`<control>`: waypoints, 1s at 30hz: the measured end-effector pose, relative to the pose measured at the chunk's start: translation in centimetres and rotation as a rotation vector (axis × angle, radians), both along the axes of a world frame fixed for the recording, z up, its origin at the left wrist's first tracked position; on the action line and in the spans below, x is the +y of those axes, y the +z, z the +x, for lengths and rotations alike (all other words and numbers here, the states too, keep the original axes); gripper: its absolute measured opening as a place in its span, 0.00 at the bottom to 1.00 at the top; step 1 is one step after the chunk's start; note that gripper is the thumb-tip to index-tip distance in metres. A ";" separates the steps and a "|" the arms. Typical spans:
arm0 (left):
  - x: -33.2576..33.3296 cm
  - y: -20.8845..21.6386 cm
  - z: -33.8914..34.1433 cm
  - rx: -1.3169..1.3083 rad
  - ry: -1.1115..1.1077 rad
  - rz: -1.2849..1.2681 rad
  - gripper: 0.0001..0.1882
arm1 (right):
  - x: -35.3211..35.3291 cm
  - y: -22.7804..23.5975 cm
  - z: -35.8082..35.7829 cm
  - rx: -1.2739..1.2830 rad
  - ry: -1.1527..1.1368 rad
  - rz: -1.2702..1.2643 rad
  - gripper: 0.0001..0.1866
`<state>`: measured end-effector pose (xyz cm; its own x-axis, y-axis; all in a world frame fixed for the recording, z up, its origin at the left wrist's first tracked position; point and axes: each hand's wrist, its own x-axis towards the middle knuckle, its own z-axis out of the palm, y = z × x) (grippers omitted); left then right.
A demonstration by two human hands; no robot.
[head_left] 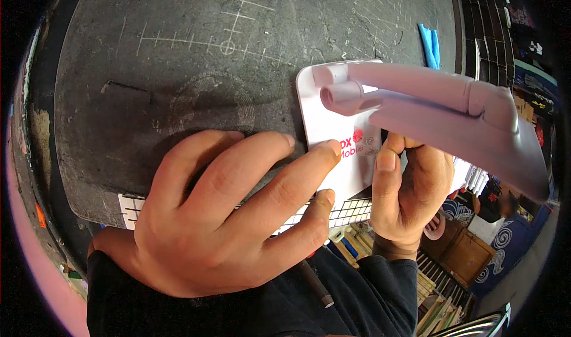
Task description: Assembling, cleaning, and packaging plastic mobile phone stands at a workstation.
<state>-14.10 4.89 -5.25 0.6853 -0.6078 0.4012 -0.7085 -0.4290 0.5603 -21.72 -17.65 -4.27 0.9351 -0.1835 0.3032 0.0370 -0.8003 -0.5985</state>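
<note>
A white plastic stand (321, 105) with a flat base panel lies on the dark mat, and its hinged upper arm (416, 90) rises to the right. Red print (351, 144) marks the base, with a see-through patch like clear film (370, 138) at its right edge. My left hand (232, 212) is open, fingers spread, and two fingertips rest on the base beside the print. Thumb and finger of my right hand (410, 188) are pinched together at the base's right edge. Whether they grip the film or the panel edge, I cannot tell.
Under my hands is a dark, worn mat (267, 28) with chalk-like lines. A white gridded strip (351, 212) runs along its near edge. Blue folded material (429, 46) lies at the far right. A dark rod (315, 284) sits near my lap, and wooden strips (437, 301) stand lower right.
</note>
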 end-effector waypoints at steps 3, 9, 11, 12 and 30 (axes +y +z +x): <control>0.5 0.4 0.2 0.032 -0.041 -0.035 0.09 | 0.2 -0.2 0.4 -0.054 0.044 -0.020 0.09; 0.7 0.4 0.1 0.091 -0.113 -0.034 0.15 | -0.1 0.5 -0.1 0.069 -0.031 0.082 0.08; 0.7 0.4 0.1 0.098 -0.116 -0.034 0.15 | 0.8 1.2 0.6 0.061 -0.016 0.112 0.08; 0.7 0.4 0.1 0.088 -0.112 -0.041 0.16 | 1.0 1.4 0.8 0.052 0.000 0.142 0.08; 0.1 -0.1 -0.4 0.086 -0.066 -0.023 0.09 | -0.6 -0.2 -0.2 -0.010 0.031 0.128 0.09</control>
<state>-14.47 4.95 -5.34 0.6766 -0.6442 0.3567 -0.6836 -0.3695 0.6294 -21.93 -18.21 -4.52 0.9379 -0.1922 0.2888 0.0676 -0.7154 -0.6955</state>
